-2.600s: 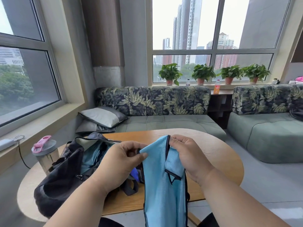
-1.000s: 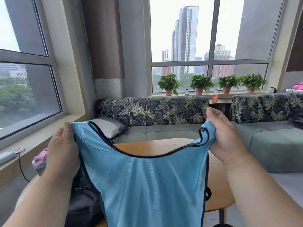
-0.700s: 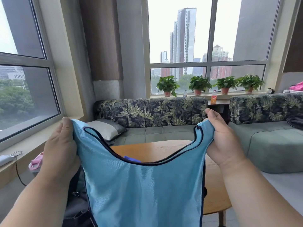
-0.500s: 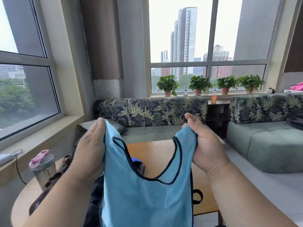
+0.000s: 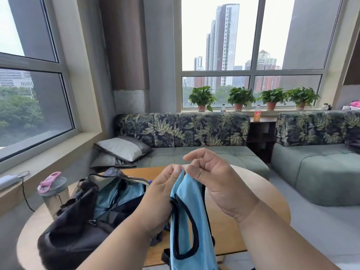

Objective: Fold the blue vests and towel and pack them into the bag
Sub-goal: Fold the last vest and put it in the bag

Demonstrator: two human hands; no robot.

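Note:
A light blue vest (image 5: 188, 236) with black trim hangs folded in half lengthwise in front of me, over the near edge of the round wooden table (image 5: 253, 195). My left hand (image 5: 158, 199) pinches both shoulder straps together at the top. My right hand (image 5: 220, 182) is just to the right of them, its fingers lifted and loosely curled, only the thumb against the cloth. The black bag (image 5: 72, 232) lies open on the table's left side, with light blue cloth (image 5: 120, 193) inside it. A bit of dark blue cloth (image 5: 149, 181) peeks out behind the bag.
A clear bottle with a pink lid (image 5: 52, 193) stands left of the bag. Behind the table runs a green sofa (image 5: 194, 154) with grey cushions (image 5: 122, 147); a second sofa (image 5: 321, 172) is at the right. Potted plants (image 5: 240, 98) line the window sill.
My hands came together from holding the vest spread wide, folding it in half. The left hand now holds both straps and the right hand's fingers have lifted off.

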